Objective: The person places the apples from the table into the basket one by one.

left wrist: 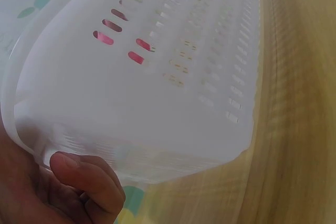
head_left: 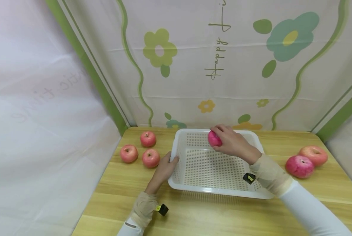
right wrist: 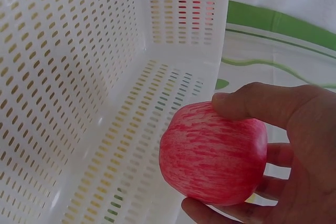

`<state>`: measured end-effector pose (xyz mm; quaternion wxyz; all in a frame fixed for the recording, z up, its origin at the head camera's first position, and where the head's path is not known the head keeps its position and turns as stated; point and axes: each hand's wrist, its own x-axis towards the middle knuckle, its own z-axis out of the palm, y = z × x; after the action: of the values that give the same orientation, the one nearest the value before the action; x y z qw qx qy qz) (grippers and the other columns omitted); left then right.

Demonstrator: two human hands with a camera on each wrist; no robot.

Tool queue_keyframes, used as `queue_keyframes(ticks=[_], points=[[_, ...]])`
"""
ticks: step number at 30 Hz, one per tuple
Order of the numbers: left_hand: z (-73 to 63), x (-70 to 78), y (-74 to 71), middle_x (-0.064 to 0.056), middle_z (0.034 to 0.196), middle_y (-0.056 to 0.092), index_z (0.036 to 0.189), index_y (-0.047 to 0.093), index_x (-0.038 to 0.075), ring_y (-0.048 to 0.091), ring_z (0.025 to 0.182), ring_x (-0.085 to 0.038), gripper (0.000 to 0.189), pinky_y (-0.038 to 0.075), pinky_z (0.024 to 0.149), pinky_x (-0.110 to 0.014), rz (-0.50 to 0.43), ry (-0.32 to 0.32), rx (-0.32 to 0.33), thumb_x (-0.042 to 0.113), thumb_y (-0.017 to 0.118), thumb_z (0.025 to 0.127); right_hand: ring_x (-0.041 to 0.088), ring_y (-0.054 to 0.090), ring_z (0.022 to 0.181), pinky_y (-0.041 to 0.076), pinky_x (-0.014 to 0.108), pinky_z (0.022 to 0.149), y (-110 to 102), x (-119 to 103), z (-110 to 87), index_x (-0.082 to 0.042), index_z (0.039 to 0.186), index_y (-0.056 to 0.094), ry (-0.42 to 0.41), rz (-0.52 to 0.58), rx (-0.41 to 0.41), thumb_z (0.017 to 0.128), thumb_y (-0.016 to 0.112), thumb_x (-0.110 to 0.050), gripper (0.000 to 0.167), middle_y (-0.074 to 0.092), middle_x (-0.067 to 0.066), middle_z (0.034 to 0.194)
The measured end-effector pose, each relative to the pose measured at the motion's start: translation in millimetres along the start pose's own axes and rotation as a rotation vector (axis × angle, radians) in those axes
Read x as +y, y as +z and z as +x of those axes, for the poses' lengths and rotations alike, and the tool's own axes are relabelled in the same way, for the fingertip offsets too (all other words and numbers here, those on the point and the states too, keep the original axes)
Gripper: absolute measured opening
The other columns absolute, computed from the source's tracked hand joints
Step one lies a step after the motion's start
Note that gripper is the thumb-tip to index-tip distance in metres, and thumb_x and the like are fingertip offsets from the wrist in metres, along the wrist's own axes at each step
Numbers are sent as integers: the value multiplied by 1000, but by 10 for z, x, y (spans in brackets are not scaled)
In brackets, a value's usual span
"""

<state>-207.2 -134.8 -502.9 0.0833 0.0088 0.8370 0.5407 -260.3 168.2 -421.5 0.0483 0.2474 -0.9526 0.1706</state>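
Right hand (head_left: 231, 141): I see its thumb and fingers curled round an apple, so it is gripping.
Dark pink apple (right wrist: 212, 153): up at the back part of the white plastic basket (head_left: 217, 190), near the far rim. I can't tell if it touches the wall.
Basket floor (head_left: 211, 170): lower than the apple and back toward the person. I think the coming move turns on that.
Long side: the apple is round and has none; the basket's runs left to right.
Nearer hand: the right one, as it has the apple.
Left hand (head_left: 165, 167): well apart from the apple, holding the basket's left rim.
In the way: the back wall is close by the apple.
Left side: back red apple (head_left: 147, 139), outer red apple (head_left: 129, 153) and near red apple (head_left: 150, 158), this last one just beside the left hand.
Right side: second dark pink apple (head_left: 300, 166), with a big pale red apple (head_left: 314, 154) just behind it.
Under and behind: wooden table (head_left: 117, 196), flowery curtain (head_left: 187, 85).
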Motion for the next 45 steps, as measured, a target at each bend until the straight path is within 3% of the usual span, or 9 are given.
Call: queue_keyframes(ticks=[12,45], points=[[6,-1,-5,-24,114,72,138,57,3,76,91,-31,43,66,69,-41,5,14,9,35,50,110,45,54,133,61,59,90,82,-65,81,-7,153,54,-20,8,-14,88,83,-24,73,54,21,151],[25,-35,5,-25,116,71,138,58,4,76,92,-33,43,66,69,-41,-13,16,5,35,51,109,38,55,132,63,54,88,303,-209,254,-7,153,54,-53,22,-60,87,84,-24,75,54,17,151]])
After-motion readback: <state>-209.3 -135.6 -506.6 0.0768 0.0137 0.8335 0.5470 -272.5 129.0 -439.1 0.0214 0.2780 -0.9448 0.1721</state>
